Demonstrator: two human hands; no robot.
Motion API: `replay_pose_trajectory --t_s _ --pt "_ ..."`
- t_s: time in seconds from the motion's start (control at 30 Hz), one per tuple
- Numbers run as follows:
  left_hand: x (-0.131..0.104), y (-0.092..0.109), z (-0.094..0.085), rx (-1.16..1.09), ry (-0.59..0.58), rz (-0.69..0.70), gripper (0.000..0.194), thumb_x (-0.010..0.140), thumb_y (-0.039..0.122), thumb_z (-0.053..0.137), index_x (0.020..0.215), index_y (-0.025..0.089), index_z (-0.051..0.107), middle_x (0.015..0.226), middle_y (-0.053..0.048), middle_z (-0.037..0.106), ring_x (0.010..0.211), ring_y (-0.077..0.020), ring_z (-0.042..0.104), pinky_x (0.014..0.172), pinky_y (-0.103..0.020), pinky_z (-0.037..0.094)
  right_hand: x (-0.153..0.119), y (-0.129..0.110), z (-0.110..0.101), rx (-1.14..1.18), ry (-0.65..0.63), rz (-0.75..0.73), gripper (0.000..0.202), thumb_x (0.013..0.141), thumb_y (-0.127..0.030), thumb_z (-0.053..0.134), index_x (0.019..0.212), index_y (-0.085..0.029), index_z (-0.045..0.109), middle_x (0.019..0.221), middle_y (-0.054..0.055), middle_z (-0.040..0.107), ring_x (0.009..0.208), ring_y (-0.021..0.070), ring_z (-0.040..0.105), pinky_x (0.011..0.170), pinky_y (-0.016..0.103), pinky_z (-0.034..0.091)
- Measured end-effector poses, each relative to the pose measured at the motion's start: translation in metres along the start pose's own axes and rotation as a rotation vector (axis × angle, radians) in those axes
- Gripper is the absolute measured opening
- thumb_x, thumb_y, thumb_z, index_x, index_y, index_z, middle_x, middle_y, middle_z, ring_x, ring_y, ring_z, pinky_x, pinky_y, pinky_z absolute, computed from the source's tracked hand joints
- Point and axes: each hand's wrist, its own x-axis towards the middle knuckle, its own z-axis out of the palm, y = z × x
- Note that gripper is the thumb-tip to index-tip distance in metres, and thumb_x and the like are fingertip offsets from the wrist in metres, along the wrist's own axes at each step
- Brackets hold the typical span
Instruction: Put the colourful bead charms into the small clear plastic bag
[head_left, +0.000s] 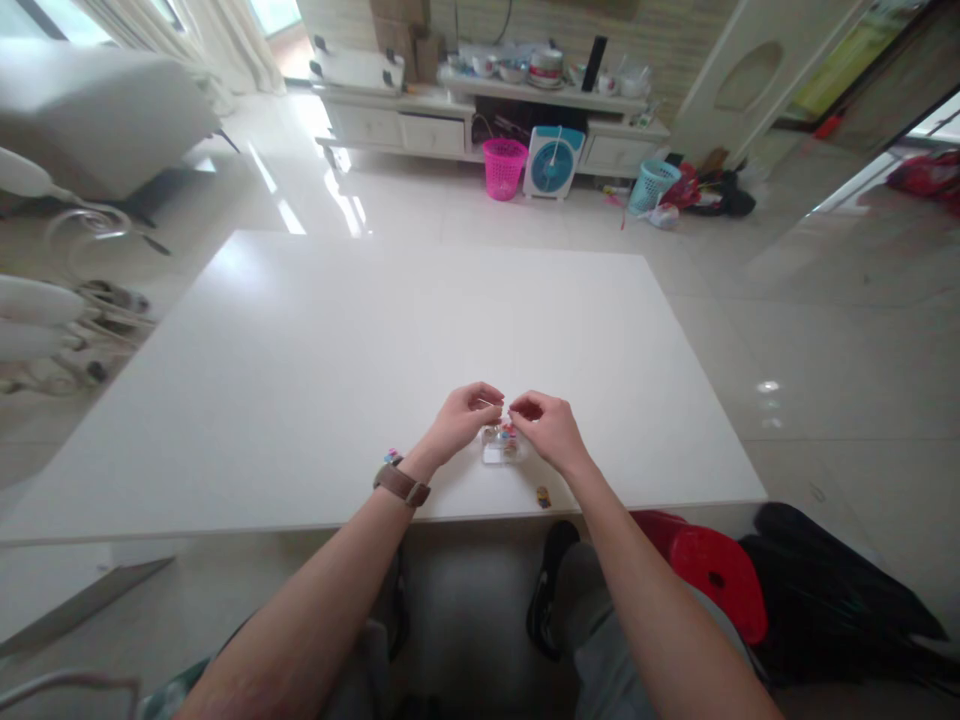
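My left hand (474,412) and my right hand (544,425) meet above the near part of a white table (420,330). Both have thumb and fingers pinched close together. A thin pale strand or stick shows at the left fingers; what the right fingers hold is too small to make out. Just beneath the fingertips lies a small clear box (493,455) with colourful little pieces in it. A tiny yellow and dark figure (543,497) rests by the table's front edge. Beside my left wrist, partly hidden by it, are small coloured pieces (392,456).
A red stool (716,575) and a black cloth or bag stand right of my legs. White chairs (45,310) are at the left. Beyond the table are a pink basket (503,168), a blue-white fan (553,163) and a low cabinet (435,135).
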Motion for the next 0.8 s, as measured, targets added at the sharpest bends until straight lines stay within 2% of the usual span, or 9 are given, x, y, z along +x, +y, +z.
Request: replay_pose_trajectory --t_s 0.1,0.2,0.3,0.43,0.57,0.8 --pt "0.001 0.000 -0.006 0.248 0.018 0.069 0.019 0.075 0.023 0.069 0.093 0.016 0.067 0.096 -0.006 0.070 0.087 -0.0178 0.065 0.082 -0.035 0.056 0.005 0.008 -0.005 -0.134 -0.017 0.032 0.008 0.079 -0.018 0.064 0.077 -0.020 0.072 0.074 0.001 0.073 0.069 0.0146 0.065 0.070 0.027 0.049" --pt "-0.002 -0.004 -0.012 0.424 -0.056 0.121 0.027 0.075 0.027 0.072 0.100 0.019 0.067 0.103 -0.006 0.069 0.093 -0.0198 0.064 0.086 -0.037 0.055 0.007 0.010 -0.007 -0.247 -0.067 0.050 0.010 0.080 -0.017 0.063 0.078 -0.021 0.073 0.075 0.001 0.073 0.069 0.0150 0.064 0.072 0.027 0.048" --pt "-0.005 -0.012 -0.016 0.578 -0.127 0.187 0.046 0.069 0.031 0.080 0.112 0.020 0.065 0.114 -0.008 0.065 0.105 -0.0241 0.061 0.094 -0.041 0.052 0.009 0.010 -0.004 -0.297 -0.115 0.029 0.011 0.081 -0.016 0.064 0.077 -0.021 0.073 0.081 0.003 0.074 0.078 0.0164 0.066 0.080 0.029 0.048" --pt "-0.008 -0.026 -0.018 0.744 -0.207 0.215 0.076 0.056 0.031 0.089 0.124 0.016 0.059 0.123 -0.013 0.059 0.117 -0.0307 0.056 0.102 -0.045 0.047 0.009 0.011 0.002 -0.352 -0.135 -0.072 0.011 0.079 -0.013 0.067 0.074 -0.020 0.072 0.095 0.005 0.071 0.095 0.0185 0.062 0.092 0.031 0.045" --pt "-0.010 -0.032 -0.015 0.813 -0.244 0.221 0.072 0.056 0.028 0.089 0.120 0.017 0.059 0.117 -0.012 0.060 0.112 -0.0299 0.057 0.097 -0.043 0.049 0.008 0.016 0.008 -0.409 -0.129 -0.071 0.012 0.079 -0.014 0.068 0.070 -0.020 0.072 0.098 0.006 0.068 0.101 0.0202 0.056 0.095 0.033 0.044" --pt "-0.013 -0.028 -0.011 0.899 -0.245 0.241 0.069 0.059 0.028 0.087 0.119 0.016 0.057 0.115 -0.011 0.059 0.110 -0.0291 0.057 0.095 -0.041 0.049 0.005 0.021 0.015 -0.418 -0.149 -0.077 0.017 0.082 -0.013 0.063 0.069 -0.019 0.071 0.103 0.006 0.070 0.104 0.0213 0.053 0.098 0.035 0.042"
